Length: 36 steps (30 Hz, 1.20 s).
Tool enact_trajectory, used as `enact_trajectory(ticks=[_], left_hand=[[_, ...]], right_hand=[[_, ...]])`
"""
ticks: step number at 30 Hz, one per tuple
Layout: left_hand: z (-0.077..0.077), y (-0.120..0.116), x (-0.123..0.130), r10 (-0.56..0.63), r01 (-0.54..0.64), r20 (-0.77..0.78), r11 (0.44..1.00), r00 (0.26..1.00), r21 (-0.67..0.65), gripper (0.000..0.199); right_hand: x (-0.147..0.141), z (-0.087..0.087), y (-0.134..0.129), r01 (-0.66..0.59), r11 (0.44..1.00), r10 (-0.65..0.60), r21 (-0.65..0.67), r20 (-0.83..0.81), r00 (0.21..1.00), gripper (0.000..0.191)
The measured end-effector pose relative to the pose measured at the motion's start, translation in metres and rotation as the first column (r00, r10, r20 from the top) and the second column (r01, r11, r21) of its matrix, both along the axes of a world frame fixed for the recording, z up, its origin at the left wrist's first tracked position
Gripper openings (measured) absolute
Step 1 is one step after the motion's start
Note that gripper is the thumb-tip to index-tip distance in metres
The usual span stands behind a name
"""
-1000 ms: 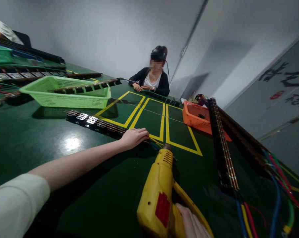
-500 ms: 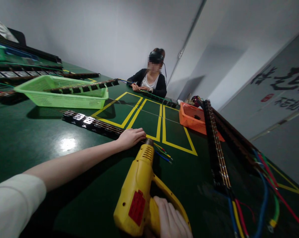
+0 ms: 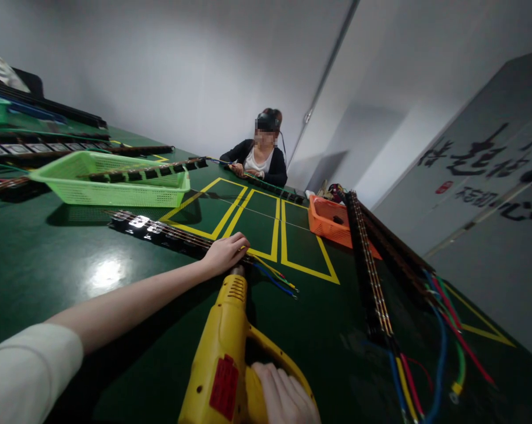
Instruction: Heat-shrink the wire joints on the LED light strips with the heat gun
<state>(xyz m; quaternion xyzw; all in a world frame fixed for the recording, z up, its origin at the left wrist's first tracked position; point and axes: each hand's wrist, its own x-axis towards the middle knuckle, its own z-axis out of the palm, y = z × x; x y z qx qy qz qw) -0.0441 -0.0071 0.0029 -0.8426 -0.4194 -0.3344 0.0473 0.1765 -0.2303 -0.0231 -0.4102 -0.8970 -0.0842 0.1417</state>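
Observation:
My right hand (image 3: 286,393) is wrapped round the handle of a yellow heat gun (image 3: 217,341) with a red label. The gun's metal nozzle points away from me, close to my left hand (image 3: 226,253). That hand lies over the near end of a long black strip with copper bars (image 3: 160,231), fingers curled round it; the fingertips are partly hidden. Out of the strip's end, past my fingers, run yellow, green, red and blue wires (image 3: 277,277) tipped with metal lugs, lying on the green table (image 3: 129,330).
A green basket (image 3: 129,197) with a strip across it stands left. At right is an orange basket (image 3: 330,224), beside more black strips (image 3: 367,265) with thick coloured cables. Opposite sits a person (image 3: 259,156) working on a strip. Yellow tape (image 3: 275,232) marks the tabletop.
The heat gun has moved left, its nozzle now lower and nearer the strip's wired end. My left hand stays on the strip. The whole view has shifted slightly.

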Motion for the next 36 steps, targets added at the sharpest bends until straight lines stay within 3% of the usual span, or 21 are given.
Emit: enact_trajectory(ticks=[4, 7, 12, 14, 19, 25, 31, 36], left_hand=[[0.000, 0.000, -0.002, -0.042, 0.041, 0.022, 0.999, 0.999, 0.028, 0.023], [0.000, 0.002, -0.003, -0.048, 0.048, 0.002, 0.998, 0.999, 0.043, 0.021], [-0.002, 0.004, -0.002, 0.006, -0.006, 0.009, 1.000, 1.000, 0.016, 0.020], [-0.003, 0.005, -0.001, 0.023, -0.023, -0.001, 1.000, 1.000, 0.003, 0.025], [0.001, 0.003, -0.001, 0.027, -0.026, -0.046, 0.999, 0.999, 0.024, 0.041], [-0.002, 0.005, -0.002, 0.002, 0.000, -0.027, 0.998, 1.000, 0.068, 0.033], [0.002, 0.002, 0.001, -0.043, 0.042, 0.014, 0.998, 0.999, 0.049, 0.025], [0.005, -0.001, -0.001, -0.093, 0.085, 0.102, 0.993, 0.990, 0.079, 0.026]], right_hand=[[0.005, 0.021, 0.009, -0.075, 0.993, 0.070, -0.092, -0.062, 0.996, 0.048], [0.005, 0.048, 0.017, -0.141, 0.978, 0.122, -0.154, -0.122, 0.985, 0.045], [-0.011, 0.095, 0.038, 0.105, 0.957, -0.142, -0.270, -0.125, 0.982, 0.035], [-0.019, 0.105, 0.055, 0.123, 0.950, -0.171, -0.289, -0.149, 0.974, 0.034], [-0.033, 0.094, 0.118, 0.106, 0.955, -0.155, -0.277, -0.162, 0.975, 0.044], [-0.037, 0.066, 0.182, 0.094, 0.965, -0.133, -0.245, -0.145, 0.980, 0.047], [-0.041, 0.058, 0.211, 0.050, 0.970, -0.074, -0.240, -0.094, 0.993, 0.041], [-0.035, 0.068, 0.223, 0.044, 0.971, -0.056, -0.237, -0.045, 0.997, 0.031]])
